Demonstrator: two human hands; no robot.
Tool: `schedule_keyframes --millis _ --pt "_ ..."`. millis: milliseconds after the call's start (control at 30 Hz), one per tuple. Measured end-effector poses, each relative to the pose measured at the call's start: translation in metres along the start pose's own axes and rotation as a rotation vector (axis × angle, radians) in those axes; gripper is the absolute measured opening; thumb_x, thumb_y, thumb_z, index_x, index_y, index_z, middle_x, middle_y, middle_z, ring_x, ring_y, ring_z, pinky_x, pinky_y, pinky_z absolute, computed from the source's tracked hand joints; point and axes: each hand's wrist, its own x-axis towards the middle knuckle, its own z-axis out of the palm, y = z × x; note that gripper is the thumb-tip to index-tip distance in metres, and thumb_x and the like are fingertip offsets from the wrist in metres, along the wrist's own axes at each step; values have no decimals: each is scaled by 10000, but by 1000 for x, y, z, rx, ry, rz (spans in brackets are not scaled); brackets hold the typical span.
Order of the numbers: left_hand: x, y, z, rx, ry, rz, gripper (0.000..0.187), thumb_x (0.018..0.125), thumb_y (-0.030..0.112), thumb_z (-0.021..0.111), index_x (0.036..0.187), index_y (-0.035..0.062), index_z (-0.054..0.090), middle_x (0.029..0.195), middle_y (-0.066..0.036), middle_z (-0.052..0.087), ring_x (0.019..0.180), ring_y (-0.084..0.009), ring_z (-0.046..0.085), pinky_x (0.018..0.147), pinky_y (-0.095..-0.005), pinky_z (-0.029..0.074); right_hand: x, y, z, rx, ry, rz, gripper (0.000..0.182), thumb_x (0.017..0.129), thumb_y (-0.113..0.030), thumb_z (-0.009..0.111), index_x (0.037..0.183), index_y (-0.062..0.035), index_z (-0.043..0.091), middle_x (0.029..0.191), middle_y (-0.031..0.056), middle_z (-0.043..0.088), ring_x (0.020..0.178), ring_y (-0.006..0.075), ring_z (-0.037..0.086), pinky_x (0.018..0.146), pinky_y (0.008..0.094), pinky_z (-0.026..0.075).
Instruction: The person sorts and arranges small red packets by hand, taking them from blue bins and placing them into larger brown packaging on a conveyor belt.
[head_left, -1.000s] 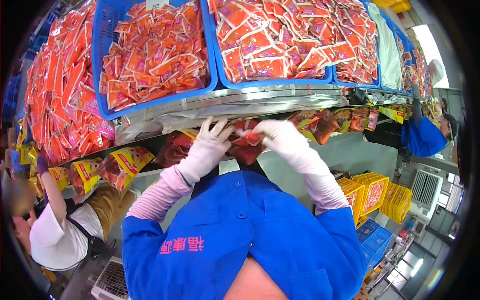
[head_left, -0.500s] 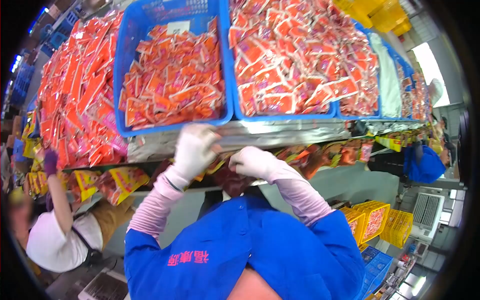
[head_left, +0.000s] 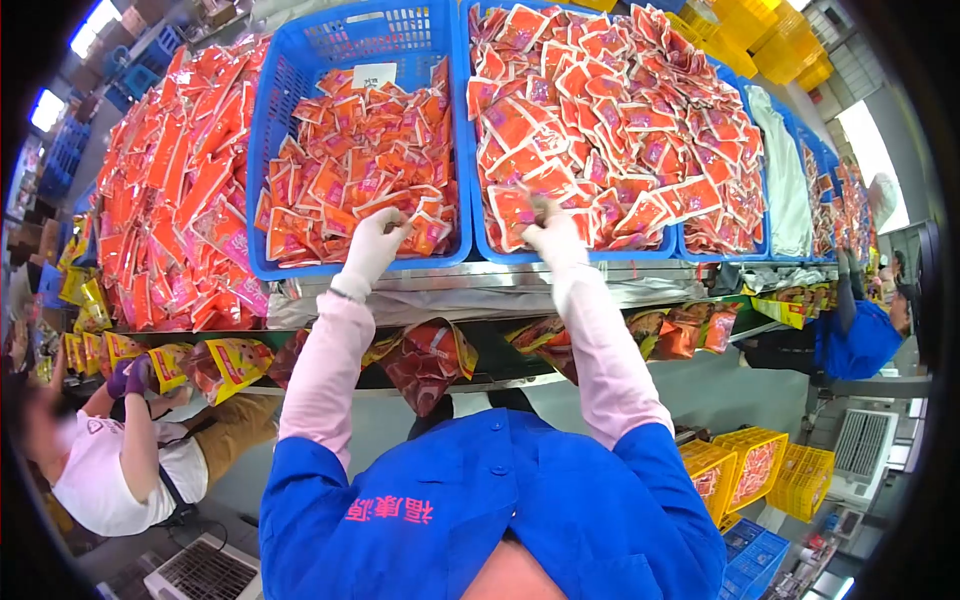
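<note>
White gloves cover both of my hands. My left hand (head_left: 373,246) is at the front edge of a blue crate (head_left: 258,180), with its bent fingertips touching the small red packets (head_left: 345,170) inside. To the right, my right hand (head_left: 555,236) reaches over the front rim of a second blue crate (head_left: 468,130), its thumb and fingers closed at a red-and-white packet (head_left: 510,215). Whether either hand has a packet in its grip is unclear. Between my forearms, a larger brown-and-yellow bag (head_left: 430,360) stands in the row below the crates.
More packets lie in a large heap (head_left: 175,190) at the left. A co-worker in purple gloves (head_left: 130,375) handles bags at the left; another in blue (head_left: 858,335) is at the right. Yellow crates (head_left: 745,470) stand on the lower right.
Both hands have moved up from the row of bags to the crates, the right one farther to the right. The bag between them is now uncovered. The left co-worker's hands have come together.
</note>
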Motion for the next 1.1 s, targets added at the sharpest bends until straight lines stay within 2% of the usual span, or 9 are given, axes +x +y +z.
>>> schedule_keyframes --millis 133,233,400,667,800,833,867,967,1100 --pt "-35 48 9 -406 20 -17 131 971 80 640 1058 -18 633 912 18 627 853 -59 566 786 -223 477 -42 -44 -23 710 -374 77 389 793 -2 728 1180 -19 693 1120 50 709 990 159 665 900 303 518" --pt "-53 75 43 -731 -74 -84 107 987 69 624 1083 20 615 969 27 611 895 -48 559 811 -214 470 -76 -63 -5 149 -414 -335 362 807 -110 768 1165 -96 721 1251 103 671 1225 253 585 1055 394 451" --pt "-81 107 56 -1203 -461 -200 272 1066 228 466 1245 38 544 1151 -132 657 1034 -194 677 864 -336 574 -113 -60 -12 -136 -397 -509 373 837 -119 712 1207 -83 685 1183 138 671 1105 312 640 997 404 497" --pt "-108 99 26 -672 -371 -87 203 971 181 648 1103 28 662 1031 -84 694 890 -97 659 845 -284 540 -175 -57 -63 -201 -409 -145 406 854 -74 698 1252 -102 624 1077 184 709 916 360 705 836 405 556" --pt "-183 98 51 721 -847 230 523 851 193 659 1357 90 574 782 -122 709 696 -353 687 609 -447 527 -181 -63 -27 -578 -501 -133 206 926 -86 622 1130 -65 607 962 183 696 902 348 696 810 403 560" --pt "-189 80 64 774 -764 215 300 864 169 625 1156 105 644 740 -107 682 687 -336 677 616 -466 521 -174 -63 -12 -510 -584 17 164 958 -182 551 1062 -62 594 978 204 687 898 362 697 775 413 566" --pt "-193 64 71 780 -760 221 300 864 169 625 1156 105 644 740 -107 682 687 -336 677 616 -466 521 -168 -25 5 -854 -618 -431 232 965 -252 490 1032 -64 609 958 218 688 906 363 700 764 432 564" --pt "-192 57 77 651 -374 472 53 837 156 635 843 115 601 705 -100 645 671 -329 642 619 -468 493 -144 8 80 -961 -772 106 349 869 -342 634 1118 -117 727 1041 161 751 910 330 740 824 441 576" --pt "-199 44 67 681 -368 451 61 822 170 651 821 124 612 730 -99 658 694 -308 662 634 -449 503 -131 80 144 -1042 -967 -78 319 837 -319 657 1070 -126 756 1085 135 746 972 311 720 861 433 557"
